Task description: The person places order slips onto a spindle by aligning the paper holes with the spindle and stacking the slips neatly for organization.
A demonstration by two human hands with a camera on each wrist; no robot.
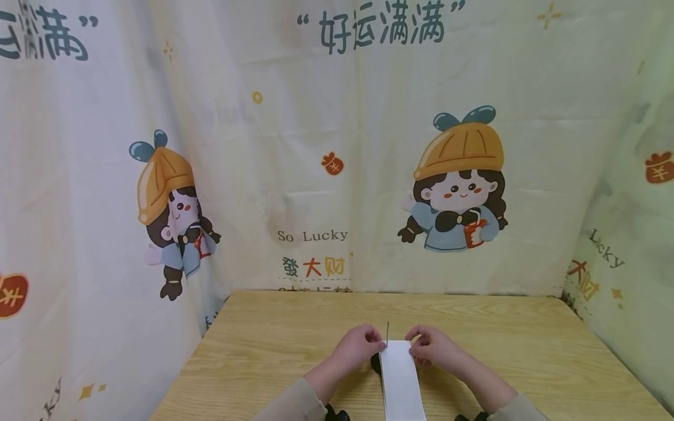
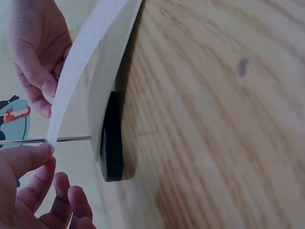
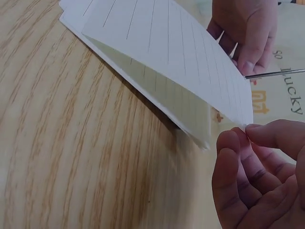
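Observation:
A thin upright metal spike [image 1: 387,333] rises from a round black base [image 2: 112,138] on the table. Through the far end of a long white lined sheet of paper [image 1: 402,380] passes this spike, with the sheet bowed up above more paper [image 3: 167,95] lying on the base. My left hand [image 1: 358,346] pinches the sheet's far left corner between thumb and forefinger, right beside the spike. At the far right corner, my right hand [image 1: 437,351] pinches the same sheet, its other fingers loosely bent. The sheet hides most of the base in the head view.
The wooden table [image 1: 284,327] extends on both sides of the paper. A printed cloth curtain [image 1: 295,193] hangs behind the table and along its sides. Black wrist gear [image 1: 337,414] shows at the bottom edge.

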